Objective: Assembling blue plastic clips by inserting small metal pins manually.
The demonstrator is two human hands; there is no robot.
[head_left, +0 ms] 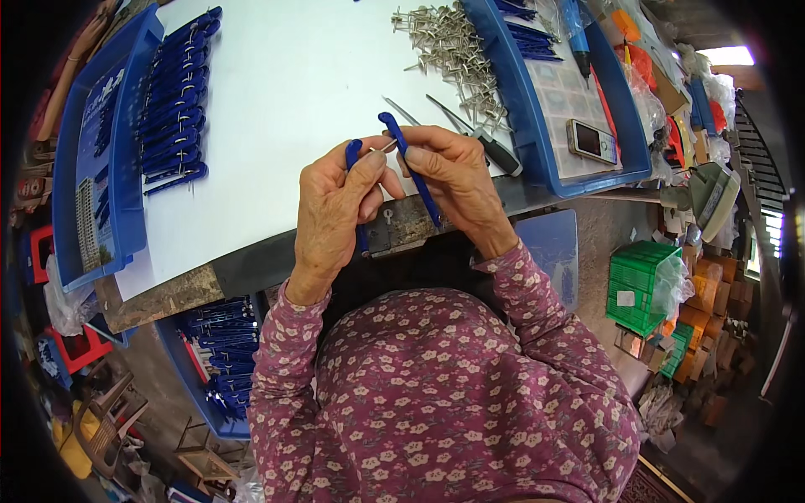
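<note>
My left hand (331,201) is closed on a slim blue plastic piece (354,155) with a curved head; its lower end shows beneath my fingers. A second blue piece (423,191), similar and tilted, is pinched in my right hand (457,172). Between the two pieces, near my fingertips, runs a thin metal pin (388,146); exactly how it meets each piece is too small to tell. Both hands are over the table's near edge. Beyond my right hand lie a dark-handled screwdriver (496,152) and a heap of metal pins with flat heads (449,50).
A long row of blue pieces with pins (176,101) lies left on the white table (277,75), beside a blue tray (130,176). At right, another blue tray (545,159) holds a mobile phone (593,141). Below left is a bin (193,369) of blue pieces.
</note>
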